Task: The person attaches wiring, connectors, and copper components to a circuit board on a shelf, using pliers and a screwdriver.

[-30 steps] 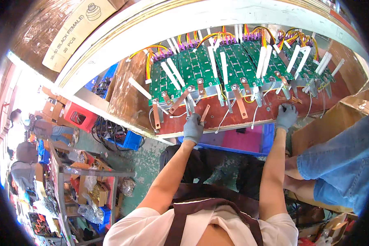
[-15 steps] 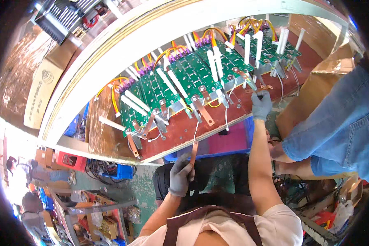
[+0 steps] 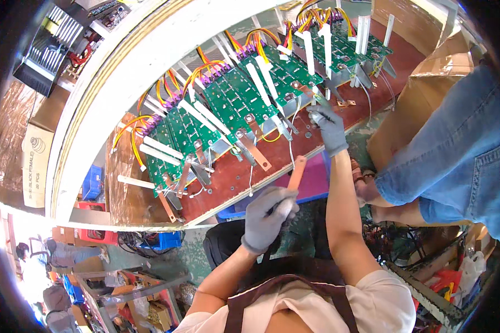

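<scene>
My gloved left hand (image 3: 265,217) grips the lower end of a flat copper strip (image 3: 297,173), which stands up from the fingers in front of the board's edge. My gloved right hand (image 3: 331,131) is closed at the front of the green circuit boards (image 3: 228,108), beside a copper tab (image 3: 303,89) bolted there. What its fingers hold, if anything, I cannot make out. Other copper strips (image 3: 255,154) are fastened along the same front edge. A loose copper piece (image 3: 346,104) lies right of my right hand. White plastic strips (image 3: 258,83) stick up from the boards.
The boards sit on a reddish-brown panel (image 3: 228,191). Yellow, red and black wires (image 3: 205,72) run along their far side. Close on the right is a person in jeans (image 3: 450,150). Cardboard (image 3: 125,180) stands left; a blue bin (image 3: 316,183) sits below the panel's front edge.
My left hand has risen to the right with the copper strip. The right hand has shifted slightly up and left along the boards. The whole view has moved a little.
</scene>
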`<state>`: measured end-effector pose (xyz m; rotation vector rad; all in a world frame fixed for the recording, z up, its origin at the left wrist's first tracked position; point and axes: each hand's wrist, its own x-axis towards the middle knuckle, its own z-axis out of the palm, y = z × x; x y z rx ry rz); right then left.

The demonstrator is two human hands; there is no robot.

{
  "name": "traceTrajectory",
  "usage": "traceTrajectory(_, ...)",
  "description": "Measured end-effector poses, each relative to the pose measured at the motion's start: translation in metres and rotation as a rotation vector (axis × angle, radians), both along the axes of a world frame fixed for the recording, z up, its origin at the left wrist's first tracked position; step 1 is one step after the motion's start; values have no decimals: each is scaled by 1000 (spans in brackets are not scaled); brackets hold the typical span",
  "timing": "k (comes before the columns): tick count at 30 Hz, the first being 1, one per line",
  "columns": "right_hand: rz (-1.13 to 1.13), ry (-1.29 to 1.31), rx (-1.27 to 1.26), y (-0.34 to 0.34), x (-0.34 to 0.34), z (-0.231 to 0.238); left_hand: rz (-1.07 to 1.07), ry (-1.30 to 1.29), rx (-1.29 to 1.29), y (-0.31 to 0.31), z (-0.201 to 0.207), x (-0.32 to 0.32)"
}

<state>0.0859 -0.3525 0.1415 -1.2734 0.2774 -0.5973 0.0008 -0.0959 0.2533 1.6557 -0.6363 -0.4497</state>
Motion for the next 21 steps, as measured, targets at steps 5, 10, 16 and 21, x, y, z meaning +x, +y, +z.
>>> traceTrajectory(5, 193, -40, 183, -1, -15, 11, 167, 456, -372, -68, -17, 10)
traceTrajectory(10, 247, -40, -53, 10, -26, 24, 171, 657, -470, -100, -67, 38)
traceTrajectory(16, 484, -90, -184, -3, -41, 24, 148, 715, -487, -111, -85, 62)
traceTrajectory(21, 316, -55, -417, -4, -44, 22, 25, 835, -534, -116, -102, 75)
